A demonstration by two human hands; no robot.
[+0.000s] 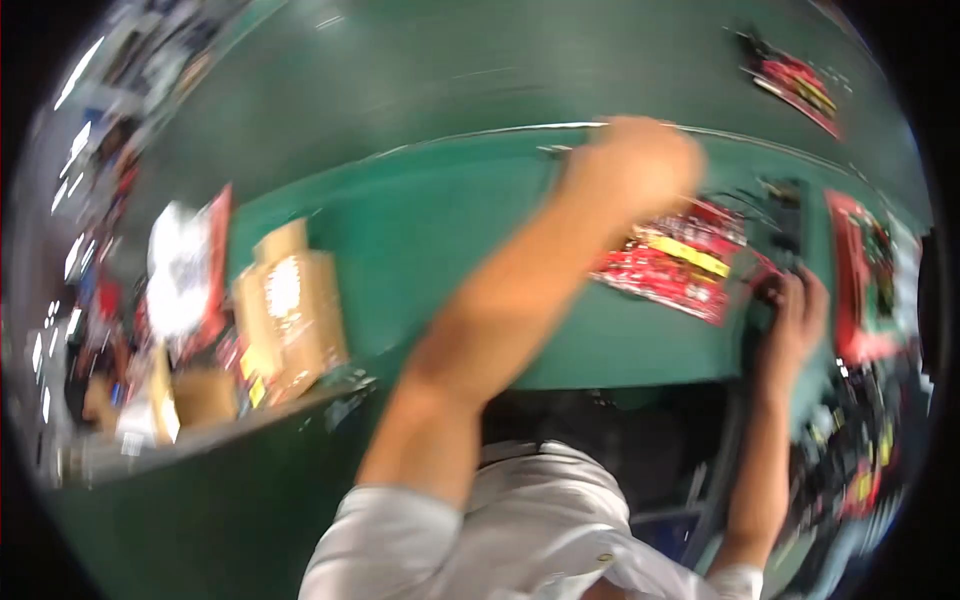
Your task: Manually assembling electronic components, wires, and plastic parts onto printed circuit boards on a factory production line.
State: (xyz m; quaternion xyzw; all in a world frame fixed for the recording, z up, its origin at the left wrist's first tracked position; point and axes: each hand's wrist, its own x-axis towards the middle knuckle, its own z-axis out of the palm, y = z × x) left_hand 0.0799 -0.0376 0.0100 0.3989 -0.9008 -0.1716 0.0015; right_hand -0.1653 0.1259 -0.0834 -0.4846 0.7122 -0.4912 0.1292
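Observation:
My left hand is blurred by motion and looks curled into a fist at the far edge of the green mat. What it holds, if anything, is hidden. Just below it lies a red circuit board with a yellow strip across its middle, partly covered by that hand. To the board's right, my right hand has its fingers bent around a small dark thing that I cannot make out. A thin red wire runs beside those fingertips.
Dark parts with wires lie right of the board. Farther right is a red-edged board; another red board lies at the far right. On the left are a cardboard package and a white plastic bag.

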